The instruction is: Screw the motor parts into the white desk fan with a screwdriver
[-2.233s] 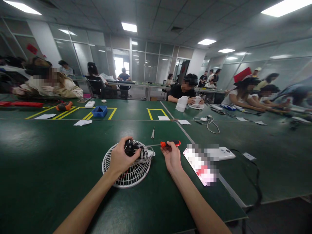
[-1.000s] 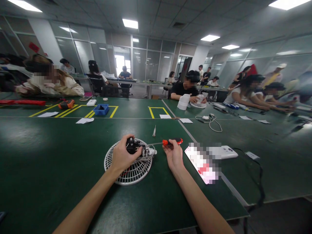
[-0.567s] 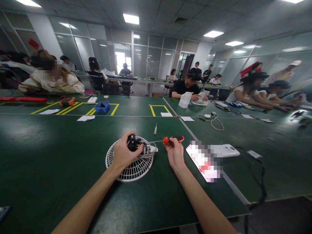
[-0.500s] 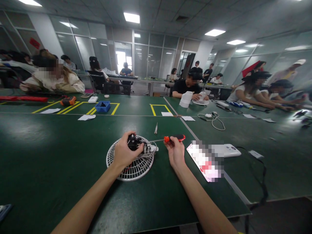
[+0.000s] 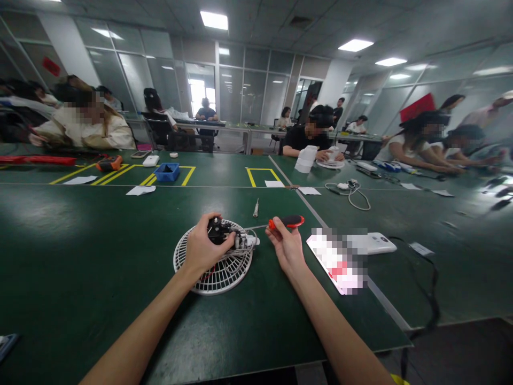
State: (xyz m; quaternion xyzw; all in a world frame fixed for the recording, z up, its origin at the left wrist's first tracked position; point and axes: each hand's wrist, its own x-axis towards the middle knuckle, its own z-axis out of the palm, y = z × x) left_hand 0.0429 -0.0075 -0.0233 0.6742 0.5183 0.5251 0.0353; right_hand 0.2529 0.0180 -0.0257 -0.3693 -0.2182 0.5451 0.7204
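Note:
A round white fan grille [image 5: 218, 272] lies flat on the green table [image 5: 80, 256] in front of me. My left hand [image 5: 202, 248] is closed round a small black motor assembly [image 5: 217, 232] with white wiring that sits on the grille. My right hand [image 5: 285, 246] pinches a screwdriver with a red and black handle [image 5: 286, 221]. Its thin shaft points left, with the tip at the white end of the assembly [image 5: 249, 241].
A phone [image 5: 334, 262] and a white device [image 5: 377, 243] with a black cable lie right of my hand. A small loose screwdriver [image 5: 255, 208] lies beyond the grille. Farther back are a blue tray [image 5: 166, 171], paper slips, a white cable [image 5: 352, 195] and several seated people.
Both hands keep their grip; the screwdriver handle has tilted slightly as my right hand turned. The view has shifted a little with my head.

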